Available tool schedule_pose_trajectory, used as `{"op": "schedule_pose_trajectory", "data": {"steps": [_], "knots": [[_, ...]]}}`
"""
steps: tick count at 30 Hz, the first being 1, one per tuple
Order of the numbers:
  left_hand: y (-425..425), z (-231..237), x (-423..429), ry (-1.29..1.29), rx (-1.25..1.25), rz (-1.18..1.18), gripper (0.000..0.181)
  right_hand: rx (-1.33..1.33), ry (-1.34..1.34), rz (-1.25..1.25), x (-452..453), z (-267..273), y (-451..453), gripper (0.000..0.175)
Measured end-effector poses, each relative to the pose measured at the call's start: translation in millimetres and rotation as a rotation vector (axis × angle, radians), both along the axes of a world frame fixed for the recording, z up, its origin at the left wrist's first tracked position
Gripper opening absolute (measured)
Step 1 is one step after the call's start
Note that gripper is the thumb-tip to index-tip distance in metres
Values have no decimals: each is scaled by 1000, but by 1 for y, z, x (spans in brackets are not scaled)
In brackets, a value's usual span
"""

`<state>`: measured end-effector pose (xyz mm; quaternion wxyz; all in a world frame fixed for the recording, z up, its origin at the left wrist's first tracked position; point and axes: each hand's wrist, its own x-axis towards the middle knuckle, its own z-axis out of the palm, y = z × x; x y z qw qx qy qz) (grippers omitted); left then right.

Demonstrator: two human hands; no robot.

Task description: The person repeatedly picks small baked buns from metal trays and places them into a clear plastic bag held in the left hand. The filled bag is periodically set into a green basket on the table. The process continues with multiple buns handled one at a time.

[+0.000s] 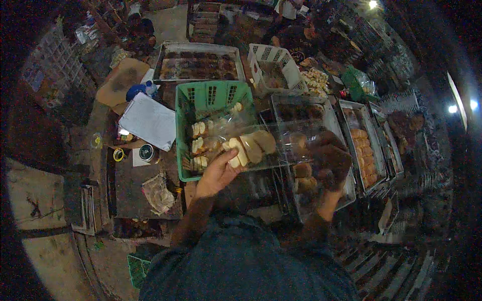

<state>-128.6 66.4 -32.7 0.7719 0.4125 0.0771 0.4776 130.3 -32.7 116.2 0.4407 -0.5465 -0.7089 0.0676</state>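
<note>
My left hand (218, 176) grips several slices of pale bread (250, 148) inside a clear plastic bag (276, 161), thumb on top. The bag stretches right towards my right hand (333, 163), which is dark and blurred but seems closed on its far end. Just beyond my left hand is a green plastic crate (178, 131), with bagged sliced bread (199, 145) along its left side. Below the bag and my right hand is a metal baking tray (340, 141) holding browned bread rolls (303, 171).
Other trays stand on the right, one with bread rolls (363, 158). A white crate (260, 66) and a large tray (162, 60) are at the back. A white sheet (148, 120), a jar (147, 153), tape (119, 154) and a crumpled cloth (159, 193) lie left. People are beyond.
</note>
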Motion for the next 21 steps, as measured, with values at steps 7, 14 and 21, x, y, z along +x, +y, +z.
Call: {"op": "schedule_pose_trajectory", "data": {"steps": [7, 14, 21], "knots": [[27, 45, -21, 28, -172, -111, 52, -10, -3, 39, 0, 1, 4, 9], [34, 50, -12, 11, -286, -30, 49, -30, -30, 84, -5, 10, 20, 12], [43, 40, -8, -240, -446, -218, 46, -3, 66, 39, 2, 3, 47, 16]]}}
